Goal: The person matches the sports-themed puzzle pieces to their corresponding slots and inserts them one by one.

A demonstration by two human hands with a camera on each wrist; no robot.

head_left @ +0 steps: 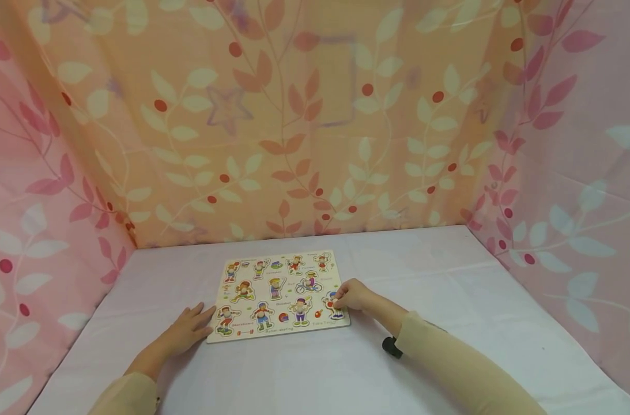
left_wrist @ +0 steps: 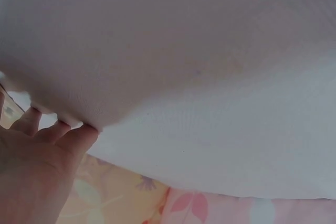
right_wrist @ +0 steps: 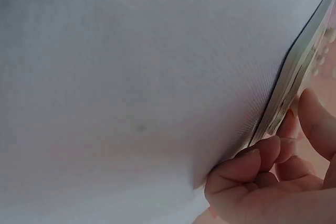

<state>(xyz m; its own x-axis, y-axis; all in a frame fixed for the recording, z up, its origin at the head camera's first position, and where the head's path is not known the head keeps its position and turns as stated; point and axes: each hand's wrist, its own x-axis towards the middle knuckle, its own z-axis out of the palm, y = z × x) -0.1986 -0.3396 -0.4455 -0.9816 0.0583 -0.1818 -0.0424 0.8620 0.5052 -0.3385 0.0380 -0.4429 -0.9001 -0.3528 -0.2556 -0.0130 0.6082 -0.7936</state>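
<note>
A cream wooden peg puzzle board (head_left: 257,294) lies flat on the table, filled with colourful pieces of children playing sports, several with round knobs. My right hand (head_left: 353,295) is at its lower right corner, thumb and forefinger pinching the puzzle piece (head_left: 336,313) there; the other fingers curl beside the board edge. In the right wrist view, the board's side (right_wrist: 286,80) shows edge-on, and the right hand (right_wrist: 278,171) partly hides its corner. My left hand (head_left: 191,328) rests at the board's lower left edge, fingers extended. The left wrist view shows the left hand (left_wrist: 44,156) with fingertips on the cloth.
White cloth (head_left: 429,271) covers the table around the board. Leaf-patterned curtains stand behind, orange at the back (head_left: 304,144), pink at the left (head_left: 40,202) and right (head_left: 579,173). A black strap piece (head_left: 392,347) shows under my right sleeve.
</note>
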